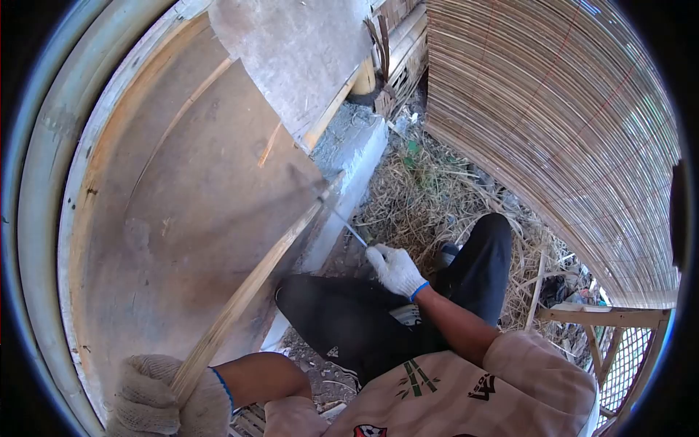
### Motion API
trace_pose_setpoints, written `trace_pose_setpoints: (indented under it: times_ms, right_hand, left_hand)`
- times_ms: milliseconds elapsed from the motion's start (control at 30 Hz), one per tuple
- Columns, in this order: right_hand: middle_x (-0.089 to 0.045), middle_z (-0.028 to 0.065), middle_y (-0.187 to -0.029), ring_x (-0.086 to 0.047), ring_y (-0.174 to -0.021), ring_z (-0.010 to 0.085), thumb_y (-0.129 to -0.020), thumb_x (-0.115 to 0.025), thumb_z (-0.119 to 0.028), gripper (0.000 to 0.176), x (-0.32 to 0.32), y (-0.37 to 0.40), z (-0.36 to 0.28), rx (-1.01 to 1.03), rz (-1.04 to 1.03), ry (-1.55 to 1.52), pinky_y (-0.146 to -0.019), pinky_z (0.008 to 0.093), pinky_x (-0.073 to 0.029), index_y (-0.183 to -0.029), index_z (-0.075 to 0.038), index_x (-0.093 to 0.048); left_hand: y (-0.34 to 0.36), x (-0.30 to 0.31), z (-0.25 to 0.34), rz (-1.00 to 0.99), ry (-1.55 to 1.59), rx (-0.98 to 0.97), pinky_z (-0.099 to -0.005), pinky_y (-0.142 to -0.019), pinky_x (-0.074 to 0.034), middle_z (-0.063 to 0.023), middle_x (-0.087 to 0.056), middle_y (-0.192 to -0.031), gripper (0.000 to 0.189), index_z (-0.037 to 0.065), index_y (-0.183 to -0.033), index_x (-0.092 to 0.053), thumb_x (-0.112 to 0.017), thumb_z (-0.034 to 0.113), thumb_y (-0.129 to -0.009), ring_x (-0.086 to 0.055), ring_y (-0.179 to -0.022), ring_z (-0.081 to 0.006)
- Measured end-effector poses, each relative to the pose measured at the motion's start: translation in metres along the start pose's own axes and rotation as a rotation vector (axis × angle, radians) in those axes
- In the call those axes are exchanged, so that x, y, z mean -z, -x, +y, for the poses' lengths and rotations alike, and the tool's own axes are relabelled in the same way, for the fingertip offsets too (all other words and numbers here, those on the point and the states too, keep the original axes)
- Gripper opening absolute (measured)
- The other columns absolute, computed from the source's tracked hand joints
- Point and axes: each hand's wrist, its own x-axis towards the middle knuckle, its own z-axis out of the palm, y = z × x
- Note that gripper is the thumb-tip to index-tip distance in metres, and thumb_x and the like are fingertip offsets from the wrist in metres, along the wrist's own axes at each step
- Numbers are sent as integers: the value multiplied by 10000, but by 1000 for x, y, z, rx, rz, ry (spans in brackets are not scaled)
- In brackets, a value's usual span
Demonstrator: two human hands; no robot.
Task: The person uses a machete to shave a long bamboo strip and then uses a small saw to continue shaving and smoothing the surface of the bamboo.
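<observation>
My left hand, in a white knitted glove, is wrapped round the near end of a long split bamboo strip. The strip slants up and away over the brown board, its far end by the concrete edge. My right hand, gloved with a blue cuff, is closed on a knife; its handle is mostly hidden in the glove. The thin blade points up and left and meets the strip close to its far end. Both my bent legs in dark trousers lie beneath the right hand.
The brown board fills the left side, with a thin curved sliver on it. Bamboo poles border it. A slatted bamboo blind hangs at right above straw-covered ground. A wooden lattice frame stands lower right.
</observation>
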Motion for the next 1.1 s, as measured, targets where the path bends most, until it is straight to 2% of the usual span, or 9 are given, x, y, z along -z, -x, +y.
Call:
trace_pose_setpoints:
  times_ms: [267,333,433,567,633,800,867,933,1100]
  right_hand:
    - [-708,331,-984,-683,-1023,504,-1085,-464,-501,575,-17,-18,43,48,169,49,-884,512,-535,-1189,9,-709]
    - [-706,337,-1000,-676,-1039,510,-1086,-453,-510,597,-6,-3,22,40,74,55,-901,524,-527,-1186,21,-706]
    - [-713,334,-998,-674,-1032,511,-1087,-434,-525,625,-10,-10,24,12,-28,36,-905,538,-525,-1157,33,-707]
    - [-711,329,-935,-681,-983,516,-1087,-449,-519,597,-22,-36,52,-3,198,83,-859,536,-529,-1140,13,-714]
    - [-709,341,-976,-661,-1026,538,-1086,-427,-546,649,-9,-12,29,-14,75,33,-900,548,-517,-1133,36,-710]
    - [-705,351,-1030,-656,-1097,518,-1083,-409,-578,704,-19,-40,59,-122,113,3,-954,535,-501,-1124,60,-703]
    - [-702,303,-886,-690,-922,490,-1083,-400,-587,704,-20,-45,82,-43,159,48,-851,506,-516,-1105,54,-692]
    - [-695,301,-872,-687,-892,488,-1089,-420,-554,663,-15,-25,67,-41,139,60,-830,503,-518,-1085,50,-692]
    - [-703,277,-907,-725,-908,450,-1066,-556,-408,414,-20,32,-9,169,-2,-99,-766,487,-554,-1062,-23,-708]
  left_hand:
    - [4,3,11,7,-71,3,-344,-530,-266,33,-343,-739,440,181,-943,-481,-386,580,-1105,-344,-574,-143]
    - [5,12,18,194,-112,50,-311,-542,-361,34,-493,-623,424,183,-714,-551,-644,474,-1007,-474,-544,-112]
    - [5,12,16,235,-35,65,-310,-554,-315,29,-452,-615,419,181,-713,-535,-649,460,-1004,-403,-527,-121]
    - [-1,9,15,196,-51,108,-305,-575,-279,34,-394,-606,389,185,-716,-533,-664,416,-1000,-333,-525,-124]
    - [3,11,7,11,-5,1,-355,-533,-273,29,-336,-738,436,180,-951,-481,-377,573,-1109,-342,-575,-147]
    - [1,10,7,27,-74,14,-372,-535,-290,20,-348,-747,445,171,-949,-466,-361,571,-1115,-352,-561,-161]
    - [-3,8,5,-7,-63,8,-377,-532,-294,16,-361,-754,451,167,-942,-454,-356,571,-1117,-361,-552,-167]
    - [-3,-1,4,290,-171,22,-304,-573,-273,38,-342,-608,359,169,-722,-536,-661,347,-1007,-309,-533,-115]
    - [-11,7,0,353,-384,-21,-319,-543,-261,36,-297,-612,335,134,-732,-520,-650,274,-1008,-274,-531,-112]
